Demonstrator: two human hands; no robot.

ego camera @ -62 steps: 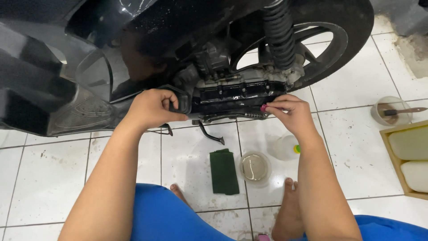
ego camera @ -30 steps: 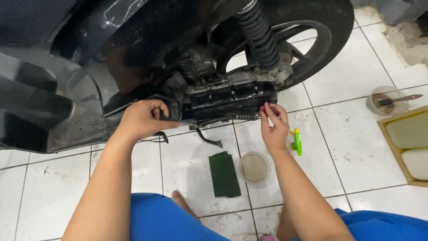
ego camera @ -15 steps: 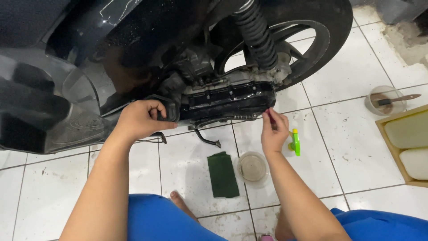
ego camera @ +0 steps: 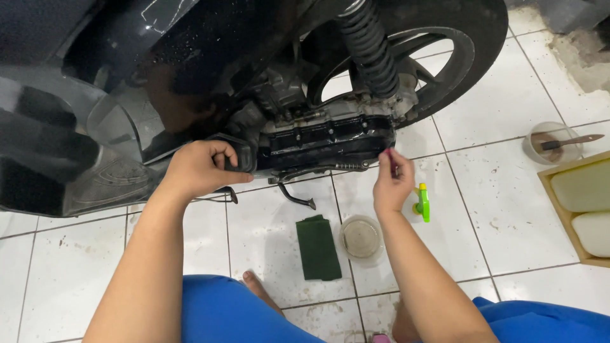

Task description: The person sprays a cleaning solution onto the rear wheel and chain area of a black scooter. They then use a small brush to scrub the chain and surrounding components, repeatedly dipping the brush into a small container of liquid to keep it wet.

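A black scooter stands over white tiles, its glossy black engine case [ego camera: 324,140] low in the middle. My left hand [ego camera: 197,168] grips the dark front end of that case, fingers curled round it. My right hand [ego camera: 391,187] is at the case's rear lower corner, its fingertips pinched on a thin small tool [ego camera: 394,166] that points up at the case. What kind of tool it is cannot be made out. Behind it are the rear wheel [ego camera: 470,57] and the coiled shock spring [ego camera: 368,44].
On the floor under the case lie a green scouring pad [ego camera: 318,248], a round clear dish [ego camera: 361,238] and a spray bottle with a green-yellow nozzle [ego camera: 422,203]. The side stand [ego camera: 295,197] hangs down. At right are a cup holding a brush [ego camera: 551,143] and a wooden tray of sponges [ego camera: 581,203].
My right hand has slid a little left and down along the case's rear end, still pinching the thin tool. My left hand has kept its grip on the front of the case.
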